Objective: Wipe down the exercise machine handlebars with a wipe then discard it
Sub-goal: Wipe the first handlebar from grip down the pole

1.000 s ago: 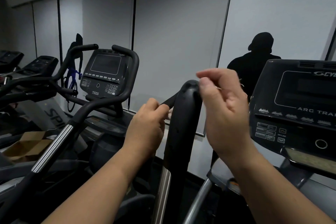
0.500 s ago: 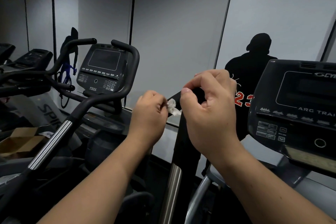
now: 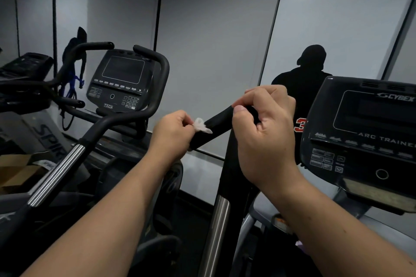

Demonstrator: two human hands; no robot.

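Note:
A slim black packet (image 3: 219,123) slants between my two hands in front of the machine. A small white wipe (image 3: 201,125) pokes out at its lower left end. My left hand (image 3: 173,135) pinches that white wipe with thumb and fingertips. Thumb and fingers of my right hand (image 3: 265,132) grip the packet's upper right end. Behind them the black handlebar (image 3: 231,171) rises upright, with a chrome section (image 3: 217,220) lower down. Its top is hidden by my right hand.
The Cybex Arc Trainer console (image 3: 364,128) stands close on the right. To the left is another machine with a console (image 3: 119,83) and a curved handlebar (image 3: 67,164). A cardboard box (image 3: 15,168) lies far left. The mirror wall (image 3: 213,40) shows a dark reflected person (image 3: 308,78).
Both hands came down in front of the handlebar's top. The white wipe appeared between them and is now pulled further out of the black packet, which stretches longer.

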